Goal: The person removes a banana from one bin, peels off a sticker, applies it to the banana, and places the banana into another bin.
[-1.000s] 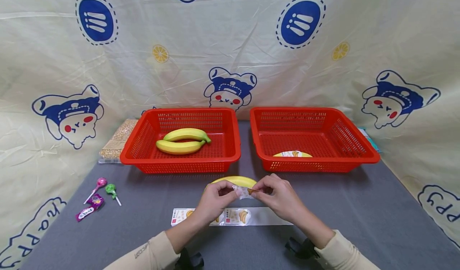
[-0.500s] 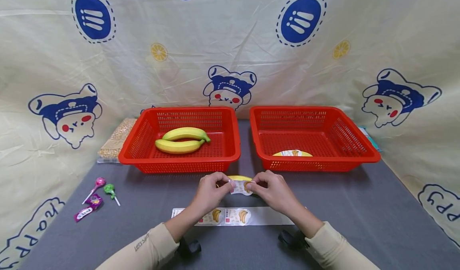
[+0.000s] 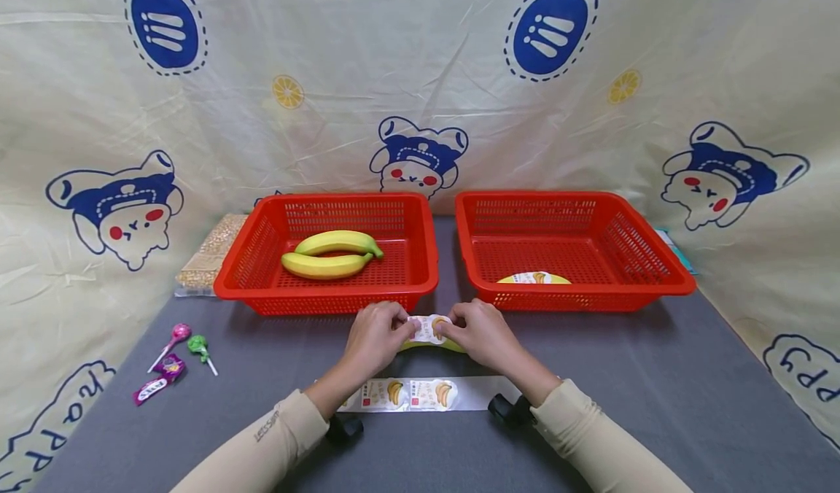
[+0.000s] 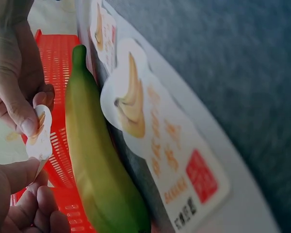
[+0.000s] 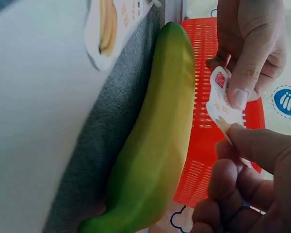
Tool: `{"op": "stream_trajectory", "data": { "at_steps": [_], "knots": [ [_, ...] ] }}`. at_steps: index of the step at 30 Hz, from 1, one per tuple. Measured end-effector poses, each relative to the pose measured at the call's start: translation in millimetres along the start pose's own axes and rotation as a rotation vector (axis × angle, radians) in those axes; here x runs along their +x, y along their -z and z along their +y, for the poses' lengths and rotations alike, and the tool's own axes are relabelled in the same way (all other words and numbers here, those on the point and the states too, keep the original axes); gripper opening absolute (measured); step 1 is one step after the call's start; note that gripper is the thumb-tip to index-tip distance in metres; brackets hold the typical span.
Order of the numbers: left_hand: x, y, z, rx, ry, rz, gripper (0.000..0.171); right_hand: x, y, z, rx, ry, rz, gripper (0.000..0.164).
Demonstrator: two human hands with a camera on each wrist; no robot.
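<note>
My left hand [image 3: 377, 336] and my right hand [image 3: 484, 335] each pinch one end of a white banana-print sticker [image 3: 426, 328], stretched between thumbs and forefingers. In the head view the sticker overlaps a yellow banana [image 3: 430, 346], whose ends are partly hidden by my hands. Both wrist views show the sticker [image 4: 42, 141] held apart from the banana [image 5: 153, 133], which has green ends. Nearer to me lies a pale backing strip [image 3: 482, 392] bearing more banana stickers [image 3: 433, 394]; my left forearm covers its left part.
At the back left, a red basket [image 3: 328, 305] contains two bananas [image 3: 328, 265]. The red basket [image 3: 584, 300] on the right holds a stickered banana [image 3: 534, 278]. Lollipops [image 3: 180, 332] and a purple-wrapped candy [image 3: 160, 380] lie at left. A bag of grains [image 3: 210, 259] sits beside the left basket.
Both hands have moved away from me with the sticker, bringing it over the banana in the head view. The sticker has been spread flatter, its printed face showing more fully.
</note>
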State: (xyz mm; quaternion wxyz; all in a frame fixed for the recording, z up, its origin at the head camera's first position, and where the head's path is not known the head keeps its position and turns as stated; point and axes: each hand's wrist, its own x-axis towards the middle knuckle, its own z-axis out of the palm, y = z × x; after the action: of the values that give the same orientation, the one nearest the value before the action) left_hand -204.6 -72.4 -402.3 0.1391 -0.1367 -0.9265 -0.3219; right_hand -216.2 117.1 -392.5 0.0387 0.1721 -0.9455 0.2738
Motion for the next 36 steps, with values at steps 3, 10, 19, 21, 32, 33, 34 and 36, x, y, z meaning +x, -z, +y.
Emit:
{"op": "stream_trajectory", "data": {
  "at_steps": [3,10,19,21,32,33,34,36],
  "knots": [
    [2.3,-1.2,-1.7,0.034,-0.006,0.007,0.016,5,-3,1,-0.056,0.028,0.007,0.028],
    [3.9,-3.4,-3.9,0.076,0.0,-0.005,0.017,9,-7,1,-0.112,0.036,0.023,0.034],
    [6.1,-7.1,-5.5,0.099,0.019,-0.022,0.019,12,-9,4,-0.127,0.013,-0.006,0.034],
    [6.4,-7.9,-5.7,0.104,0.025,-0.028,0.019,12,-10,4,-0.135,0.02,0.001,0.034],
    [6.5,-11.3,-6.6,0.123,0.05,-0.048,0.02,13,-16,7,-0.216,0.104,0.074,0.034],
    [6.6,-12.0,-7.0,0.127,0.05,-0.047,0.019,13,-16,7,-0.226,0.114,0.086,0.034],
    [6.6,-12.7,-7.3,0.133,0.05,-0.044,0.019,13,-17,7,-0.235,0.121,0.097,0.034],
    [6.5,-13.8,-7.9,0.143,0.049,-0.037,0.018,12,-19,8,-0.245,0.134,0.116,0.033]
  ]
}}
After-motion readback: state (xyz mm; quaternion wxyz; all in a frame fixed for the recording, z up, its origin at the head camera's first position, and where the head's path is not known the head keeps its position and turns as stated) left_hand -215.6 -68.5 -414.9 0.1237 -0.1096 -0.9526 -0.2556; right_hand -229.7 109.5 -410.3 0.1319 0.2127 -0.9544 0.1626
